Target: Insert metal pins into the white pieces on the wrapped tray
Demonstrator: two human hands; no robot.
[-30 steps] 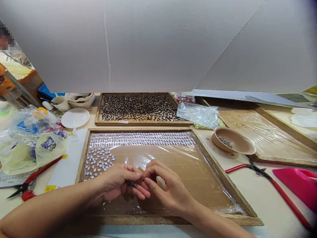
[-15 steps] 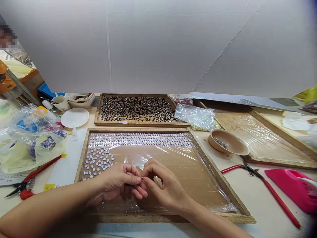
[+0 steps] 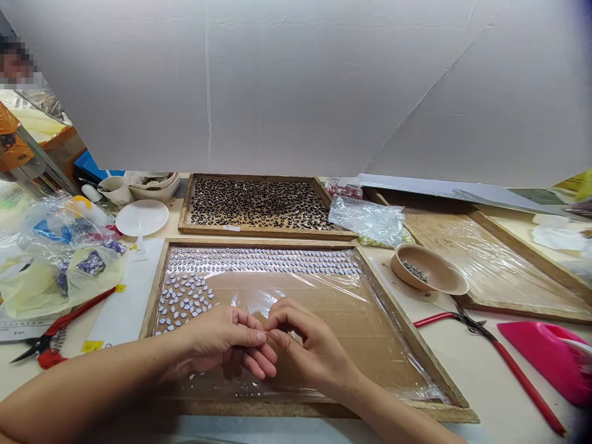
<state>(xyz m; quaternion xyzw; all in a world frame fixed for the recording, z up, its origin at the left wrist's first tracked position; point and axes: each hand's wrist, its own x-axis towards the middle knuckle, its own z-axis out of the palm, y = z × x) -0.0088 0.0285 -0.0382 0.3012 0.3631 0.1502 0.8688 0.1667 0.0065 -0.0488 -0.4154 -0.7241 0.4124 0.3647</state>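
Fingers (image 3: 289, 312) above wooden tray (image 3: 277, 409) on cluttered table (image 3: 462, 357)

tiny piece (image 3: 267, 335), perhaps metal, held above film-lined wooden tray (image 3: 370, 336), pale pieces (image 3: 263, 260) rowed along far side

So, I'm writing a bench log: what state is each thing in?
Left hand: pinching a tiny piece, details unclear
Right hand: fingertips pinched at the same piece
Near frame: partly covered with pale pieces
Far frame: mostly covered with dark pieces
Tan bowl: partly filled
Long-handled pliers: handles spread
Spring cutters: handles spread
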